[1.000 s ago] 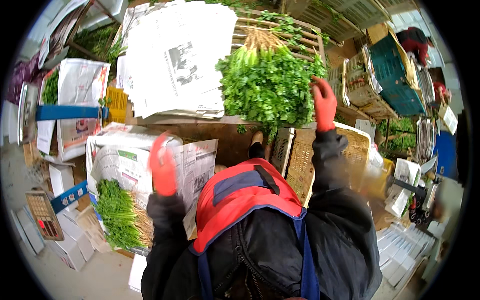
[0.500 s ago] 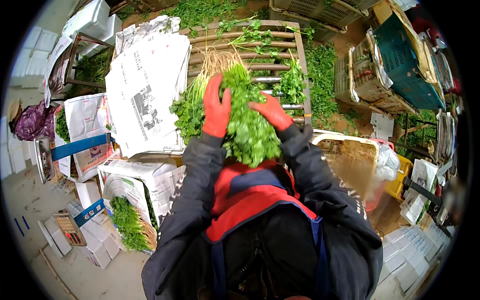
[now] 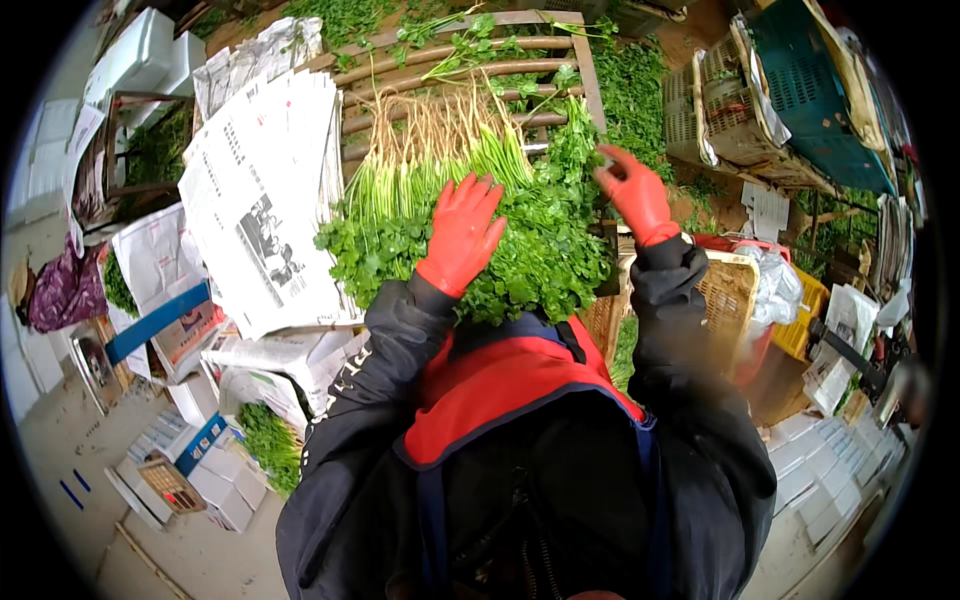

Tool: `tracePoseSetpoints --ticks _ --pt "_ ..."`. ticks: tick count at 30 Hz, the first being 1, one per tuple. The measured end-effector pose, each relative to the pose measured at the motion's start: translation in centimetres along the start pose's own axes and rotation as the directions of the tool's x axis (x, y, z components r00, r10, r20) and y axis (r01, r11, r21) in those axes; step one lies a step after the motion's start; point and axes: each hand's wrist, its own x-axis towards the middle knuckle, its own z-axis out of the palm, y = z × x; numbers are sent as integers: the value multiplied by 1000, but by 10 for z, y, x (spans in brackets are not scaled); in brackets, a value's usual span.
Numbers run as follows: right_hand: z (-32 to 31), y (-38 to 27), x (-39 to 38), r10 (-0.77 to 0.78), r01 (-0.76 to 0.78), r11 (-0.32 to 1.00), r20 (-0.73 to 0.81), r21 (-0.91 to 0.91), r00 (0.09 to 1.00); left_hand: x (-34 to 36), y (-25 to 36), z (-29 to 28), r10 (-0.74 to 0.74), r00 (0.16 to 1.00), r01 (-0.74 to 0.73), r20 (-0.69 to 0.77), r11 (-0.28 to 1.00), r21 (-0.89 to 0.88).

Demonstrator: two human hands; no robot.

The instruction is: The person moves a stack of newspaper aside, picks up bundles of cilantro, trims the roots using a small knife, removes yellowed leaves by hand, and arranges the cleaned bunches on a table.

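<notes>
While the broad spread of leafy green herbs with pale, stringy roots [image 3: 530,215] lies across the brown slatted rack [image 3: 592,80], roots toward its far side and leaves toward its near edge, the person's left hand, in a red-orange glove [image 3: 465,235], rests on the foliage, fingers extended and laid flat rather than grasping. The right hand, in a matching glove [image 3: 640,200], is at the rack's right edge beside the outermost leaves, its fingers half-curled; whether they pinch any stem cannot be told.

On the rack's left part, just beside the herbs, sits a fanned stack of white printed newspaper sheets [image 3: 265,215]. Loose green sprigs [image 3: 470,48] are scattered over the rack's far slats. Right of the rack stand stacked teal perforated plastic crates [image 3: 815,95], and nearer the person, a beige perforated plastic crate [image 3: 730,300]. A smaller bunch of rooted greens [image 3: 268,440] lies left of the rack, on the person's side.
</notes>
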Motion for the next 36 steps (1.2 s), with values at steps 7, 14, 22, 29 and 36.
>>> tracePoseSetpoints --ticks 7,14,22,29,36 --pt "62 -1 67 -114 -4 871 -211 -490 971 51 20 5 245 965 -234 90 965 -114" --pt "-64 97 66 -166 -209 806 -551 -553 818 27 1 20 289 936 -280 199 957 -73" --pt "70 -3 93 -464 409 758 20 -509 886 30 -3 18 258 944 -243 208 966 -92" --pt "-39 47 108 130 -139 990 -551 25 824 27 -9 10 270 950 -248 154 957 -148" --pt "93 -9 42 -35 32 998 54 48 998 23 -12 3 278 943 -247 185 953 -174"
